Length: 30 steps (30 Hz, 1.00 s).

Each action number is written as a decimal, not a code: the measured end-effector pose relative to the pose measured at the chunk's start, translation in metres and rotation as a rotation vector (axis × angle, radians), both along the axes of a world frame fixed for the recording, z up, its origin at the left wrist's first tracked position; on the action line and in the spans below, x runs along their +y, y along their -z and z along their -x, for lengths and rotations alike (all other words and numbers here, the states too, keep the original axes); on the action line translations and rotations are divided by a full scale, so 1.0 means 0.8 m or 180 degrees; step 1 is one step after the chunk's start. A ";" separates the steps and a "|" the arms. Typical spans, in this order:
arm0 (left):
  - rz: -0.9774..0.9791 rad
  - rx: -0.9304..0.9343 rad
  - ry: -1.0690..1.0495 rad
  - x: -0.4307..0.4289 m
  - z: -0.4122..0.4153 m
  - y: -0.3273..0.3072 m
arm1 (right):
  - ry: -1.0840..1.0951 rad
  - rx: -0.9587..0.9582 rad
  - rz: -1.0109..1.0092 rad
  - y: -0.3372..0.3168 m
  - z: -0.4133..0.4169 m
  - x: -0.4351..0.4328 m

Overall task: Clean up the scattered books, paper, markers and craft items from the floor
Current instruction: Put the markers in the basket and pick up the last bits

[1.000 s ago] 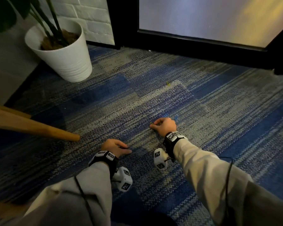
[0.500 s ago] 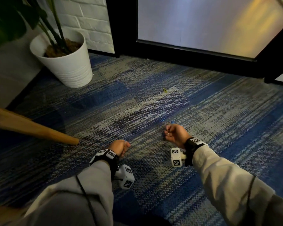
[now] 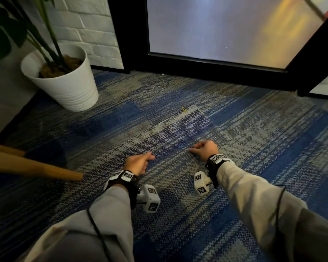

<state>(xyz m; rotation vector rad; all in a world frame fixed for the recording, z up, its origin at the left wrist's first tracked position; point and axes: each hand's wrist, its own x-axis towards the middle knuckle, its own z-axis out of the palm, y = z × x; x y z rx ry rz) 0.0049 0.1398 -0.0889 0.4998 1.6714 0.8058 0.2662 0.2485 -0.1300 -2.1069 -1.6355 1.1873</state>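
The left hand (image 3: pixel 138 163) was positioned low over the blue and grey carpet (image 3: pixel 254 140), near the centre of the view, with its fingers curled toward the palm and the thumb lying along the top, pointing to the right. Whether anything was enclosed in that curl could not be determined. The right hand (image 3: pixel 204 150) was placed knuckles-up on the carpet to the right of the left hand and apart from it. Its fingers were bent downward and the fingertips (image 3: pixel 192 149) were in contact with the pile. Whether the fingertips pinched an item could not be determined. A blue paper clip (image 3: pixel 181 145) lay flat on the carpet just beside those fingertips, on their left, between the two hands and touching neither. A yellow paper clip (image 3: pixel 184 110) lay farther out on the carpet, well apart from both hands, toward the black-framed glass door (image 3: pixel 216 27). Each wrist carried a black strap with a white marker cube (image 3: pixel 202 183). A white plant pot (image 3: pixel 68 87) stood upright at the upper left against a white brick wall (image 3: pixel 95 21). A wooden leg (image 3: pixel 36 167) entered from the left edge, its end near the left hand.
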 end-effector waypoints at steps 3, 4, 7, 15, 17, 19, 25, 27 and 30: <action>-0.0289 0.0567 0.0152 0.022 -0.025 -0.011 | -0.0406 -0.0252 -0.0064 -0.003 0.003 0.004; -0.0349 0.0721 0.0223 0.031 -0.035 -0.011 | -0.0589 -0.0261 -0.0004 -0.003 -0.002 0.009; -0.0456 0.0933 0.0399 0.055 -0.062 -0.004 | -0.0766 0.0263 0.0347 -0.004 -0.020 0.019; -0.0451 0.1306 0.0477 0.111 -0.123 0.035 | 0.0605 0.1536 0.0869 0.010 -0.031 0.028; -0.0399 0.1341 0.0524 0.122 -0.134 0.045 | 0.0521 0.1503 0.0887 0.012 -0.031 0.031; -0.0341 0.1532 0.0524 0.131 -0.145 0.054 | 0.0420 0.1467 0.0843 0.014 -0.034 0.033; -0.0456 0.2274 0.0336 0.125 -0.164 0.063 | 0.0084 0.1074 0.0617 0.035 -0.038 0.040; -0.0636 0.2397 0.0415 0.119 -0.169 0.066 | -0.0107 0.0846 0.0505 0.040 -0.041 0.041; -0.0687 0.2490 0.0589 0.117 -0.171 0.075 | -0.0048 0.1068 0.0616 0.031 -0.040 0.039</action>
